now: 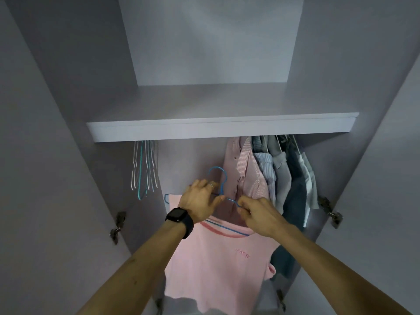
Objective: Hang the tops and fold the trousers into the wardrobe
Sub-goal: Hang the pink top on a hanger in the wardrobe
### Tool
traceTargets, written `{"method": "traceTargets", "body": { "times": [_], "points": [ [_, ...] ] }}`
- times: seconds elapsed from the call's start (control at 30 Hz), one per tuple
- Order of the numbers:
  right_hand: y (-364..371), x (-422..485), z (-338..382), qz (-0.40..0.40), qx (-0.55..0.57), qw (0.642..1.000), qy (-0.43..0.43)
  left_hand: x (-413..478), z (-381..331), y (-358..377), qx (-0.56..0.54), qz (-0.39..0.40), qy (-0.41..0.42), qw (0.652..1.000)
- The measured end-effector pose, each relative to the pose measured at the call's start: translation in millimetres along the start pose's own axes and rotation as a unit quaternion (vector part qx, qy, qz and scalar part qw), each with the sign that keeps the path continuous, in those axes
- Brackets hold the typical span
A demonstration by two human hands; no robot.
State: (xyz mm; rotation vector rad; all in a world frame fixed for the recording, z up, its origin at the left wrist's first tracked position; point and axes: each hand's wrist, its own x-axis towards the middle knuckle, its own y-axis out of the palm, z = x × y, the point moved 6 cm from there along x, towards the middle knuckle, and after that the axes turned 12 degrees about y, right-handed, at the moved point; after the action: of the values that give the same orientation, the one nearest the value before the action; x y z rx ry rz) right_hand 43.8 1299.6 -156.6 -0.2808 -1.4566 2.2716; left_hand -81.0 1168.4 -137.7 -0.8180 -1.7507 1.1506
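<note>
Two forearms reach up from the bottom of frame into the open wardrobe (216, 42); watch (179, 218) on the left wrist.

Pink top (211, 258) is on a blue hanger (218, 177), held in mid-air low in the wardrobe's middle. Its hem hangs down toward the camera. The hook points up and is free, well below the shelf (222, 129).

Left hand (200, 201): fingers fairly straight, laid across the hanger's neck. Thumb is hidden beneath, so can't tell whether it pinches the wire or only steadies it.

Right hand (256, 215): fingers curled, pinching the hanger's right shoulder wire just above the collar.

Step in hand, as I judge it: hanging a top. The garment looks seated on the hanger and only needs hooking up.

- The rail is hidden behind the shelf's front edge; its position is only implied by what hangs from it.
- Empty hangers (145, 169) hang at left, a row of shirts (272, 176) at right, with a bare gap between them.

Next move calls for:
- lifting the hanger until the hook clears the rail
- aiming for that gap, just beside the striped pink shirt
- keeping the hanger level so the top doesn't slide off one shoulder

No trousers are in view.
</note>
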Motion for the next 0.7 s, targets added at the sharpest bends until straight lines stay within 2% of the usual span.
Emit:
{"method": "traceTargets", "body": {
  "times": [0.07, 0.17, 0.23, 0.43, 0.57, 0.7],
  "points": [
    [0.7, 7.3, 4.8, 0.008, 0.001, 1.0, 0.028, 0.8, 14.4, -20.3, 0.04, -0.033, -0.003, 0.999],
    [4.9, 19.6, 11.5, 0.016, 0.007, 0.997, 0.072, 0.1, 27.1, -62.9, 0.104, -0.167, 0.029, 0.98],
    [9.4, 28.3, 14.7, 0.023, 0.018, 0.995, 0.1, 5.6, 36.1, -83.9, 0.142, -0.211, 0.035, 0.966],
    [23.4, 60.4, 25.8, 0.012, 0.011, 0.989, 0.146, 31.1, 77.4, -83.5, 0.189, -0.207, 0.008, 0.96],
    [35.2, 82.5, 23.4, 0.008, 0.016, 0.986, 0.168, 39.7, 88.5, -67.1, 0.195, -0.255, 0.002, 0.947],
    [48.1, 112.6, 19.3, -0.001, 0.075, 0.983, 0.169, 46.9, 96.4, -60.2, 0.22, -0.31, 0.024, 0.925]
  ]
}}
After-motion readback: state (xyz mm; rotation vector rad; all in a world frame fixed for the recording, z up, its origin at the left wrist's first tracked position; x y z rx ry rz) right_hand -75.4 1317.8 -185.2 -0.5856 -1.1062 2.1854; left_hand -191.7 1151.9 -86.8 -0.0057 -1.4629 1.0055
